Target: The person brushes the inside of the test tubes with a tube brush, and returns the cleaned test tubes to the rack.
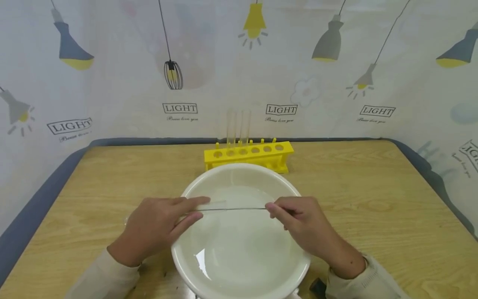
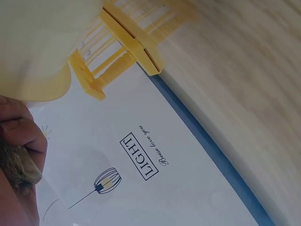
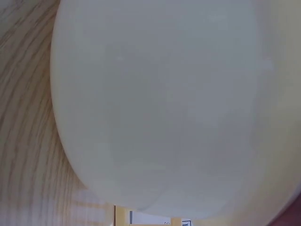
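Over the white basin (image 1: pixel 242 171), my left hand (image 1: pixel 158 220) grips a clear glass test tube (image 1: pixel 217 204), its mouth turned to the right. Out of that mouth runs the thin wire of a test tube brush (image 1: pixel 246 208). The thumb and curled fingers of my right hand (image 1: pixel 304 222) pinch the wire's other end. In the left wrist view, the brush's brown bristles (image 2: pixel 19 165) show inside the tube beside my left fingers (image 2: pixel 21 125). The right wrist view is filled mostly by the basin's pale inside (image 3: pixel 164 108); only a sliver of hand shows at its corner.
Just behind the basin stands a yellow test tube rack (image 1: pixel 248 153) with two clear test tubes (image 1: pixel 244 126) upright in it. A small dark object (image 1: pixel 318 287) lies by my right sleeve. The wooden table (image 1: pixel 373 187) ends at a printed cloth backdrop (image 1: pixel 224 62).
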Demonstrator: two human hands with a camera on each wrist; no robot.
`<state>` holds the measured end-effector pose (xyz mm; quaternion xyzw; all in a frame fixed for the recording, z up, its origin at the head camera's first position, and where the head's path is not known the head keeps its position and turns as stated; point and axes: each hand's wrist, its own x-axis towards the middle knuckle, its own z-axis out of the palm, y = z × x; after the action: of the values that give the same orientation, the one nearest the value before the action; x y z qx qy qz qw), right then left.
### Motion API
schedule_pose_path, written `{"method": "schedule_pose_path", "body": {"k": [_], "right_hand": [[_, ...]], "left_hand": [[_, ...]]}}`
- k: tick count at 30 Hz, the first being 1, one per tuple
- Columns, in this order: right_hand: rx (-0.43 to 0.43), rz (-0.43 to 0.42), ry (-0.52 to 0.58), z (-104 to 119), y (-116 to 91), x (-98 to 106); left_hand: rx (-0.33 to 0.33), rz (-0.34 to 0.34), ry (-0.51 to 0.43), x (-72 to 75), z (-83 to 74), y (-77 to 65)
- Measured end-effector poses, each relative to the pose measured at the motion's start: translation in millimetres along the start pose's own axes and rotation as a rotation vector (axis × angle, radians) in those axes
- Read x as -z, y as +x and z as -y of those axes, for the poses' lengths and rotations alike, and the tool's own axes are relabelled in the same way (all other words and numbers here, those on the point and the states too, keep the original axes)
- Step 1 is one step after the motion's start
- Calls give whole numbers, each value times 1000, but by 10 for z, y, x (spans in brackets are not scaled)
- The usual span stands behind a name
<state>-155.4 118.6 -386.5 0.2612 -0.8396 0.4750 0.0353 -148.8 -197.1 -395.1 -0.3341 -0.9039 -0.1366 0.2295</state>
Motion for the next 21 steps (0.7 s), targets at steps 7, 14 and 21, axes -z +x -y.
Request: {"method": "schedule_pose_path", "body": {"k": [7, 14, 21], "right_hand": [[9, 15, -14, -5, -1, -2], [17, 39, -44, 7, -9, 16], [56, 61, 13, -8, -26, 34]], "left_hand": [[-11, -21, -10, -6, -3, -4], [-2, -17, -10, -19, -3, -3], [-13, -26, -36, -21, -21, 0]]}}
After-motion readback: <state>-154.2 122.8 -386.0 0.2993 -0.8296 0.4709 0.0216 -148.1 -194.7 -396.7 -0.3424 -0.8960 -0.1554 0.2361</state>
